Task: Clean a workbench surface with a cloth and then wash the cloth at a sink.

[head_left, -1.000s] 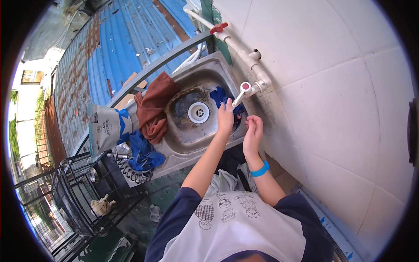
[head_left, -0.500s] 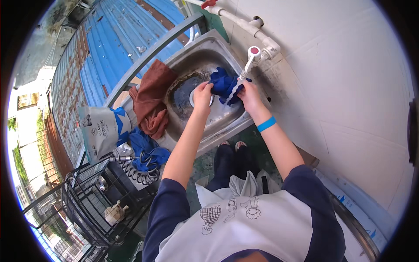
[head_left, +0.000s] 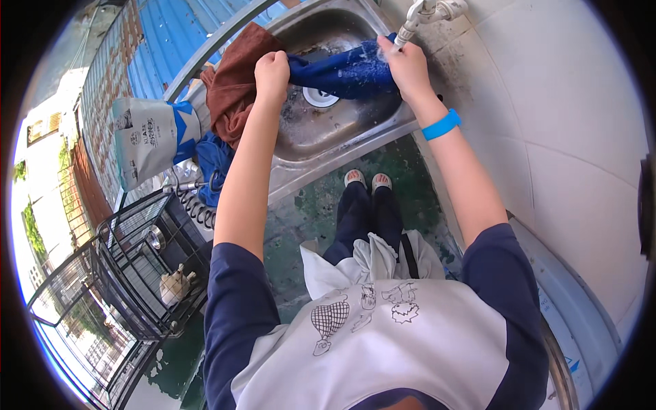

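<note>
A dark blue cloth (head_left: 342,74) is stretched out over the metal sink (head_left: 301,147). My left hand (head_left: 272,74) grips its left end in a fist. At the other end, my right hand (head_left: 408,68) is closed on the cloth, close under the white tap (head_left: 408,26). Water from the tap splashes onto the cloth near my right hand. Below the cloth shows the white drain (head_left: 320,98). A brown cloth (head_left: 239,72) hangs over the sink's left rim, just beside my left hand.
Left of the sink stand a white and blue pouch (head_left: 147,140) and another blue cloth (head_left: 213,164) by a coiled dark hose (head_left: 195,208). A black wire cage (head_left: 130,239) holds a pale object (head_left: 175,287). A tiled wall (head_left: 506,102) rises at the right.
My hands have moved apart, pulling the bunched blue cloth out lengthwise. The left hand went left toward the brown cloth. The view has shifted, so the sink sits higher in the picture.
</note>
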Motion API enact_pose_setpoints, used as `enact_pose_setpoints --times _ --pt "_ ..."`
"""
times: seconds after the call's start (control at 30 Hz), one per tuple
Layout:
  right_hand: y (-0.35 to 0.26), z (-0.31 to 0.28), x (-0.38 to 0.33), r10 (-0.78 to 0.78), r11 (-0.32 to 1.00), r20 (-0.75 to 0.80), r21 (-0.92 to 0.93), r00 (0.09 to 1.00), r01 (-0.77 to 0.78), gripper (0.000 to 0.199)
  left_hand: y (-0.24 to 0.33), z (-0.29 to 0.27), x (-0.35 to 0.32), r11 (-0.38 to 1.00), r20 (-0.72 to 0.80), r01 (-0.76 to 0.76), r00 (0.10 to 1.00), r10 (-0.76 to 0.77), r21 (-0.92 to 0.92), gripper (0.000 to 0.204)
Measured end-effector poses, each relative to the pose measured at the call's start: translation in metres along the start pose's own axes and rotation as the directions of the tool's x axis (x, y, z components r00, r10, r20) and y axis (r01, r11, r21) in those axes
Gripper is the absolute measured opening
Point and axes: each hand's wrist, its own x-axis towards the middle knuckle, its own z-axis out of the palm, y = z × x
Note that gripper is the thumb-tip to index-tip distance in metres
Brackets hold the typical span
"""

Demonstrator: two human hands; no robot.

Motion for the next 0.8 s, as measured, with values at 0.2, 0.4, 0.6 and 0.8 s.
enact_pose_setpoints --times 0.2,0.4,0.6,0.8 --pt "0.033 -0.037 0.015 0.242 0.857 -0.162 0.498 0.957 -0.133 0.036 -0.019 -0.016 -0.004 0.844 -0.223 0.138 0.931 -0.29 -0.519 0.018" --pt "0.012 -0.067 -0.003 0.193 0.929 -0.028 0.327 0.981 -0.174 0.033 -0.031 -0.056 0.001 0.798 0.266 0.478 0.876 -0.402 -0.366 0.017" --pt "0.006 -0.087 -0.021 0.149 0.942 0.125 0.285 0.981 -0.18 0.042 -0.008 -0.055 -0.03 0.832 0.272 0.255 0.953 -0.131 -0.493 0.06" --pt "0.006 -0.08 -0.035 0.021 0.525 0.385 -0.79 0.923 0.318 0.04 0.008 -0.034 -0.042 0.326 0.571 -0.57 0.814 0.105 0.754 0.039"
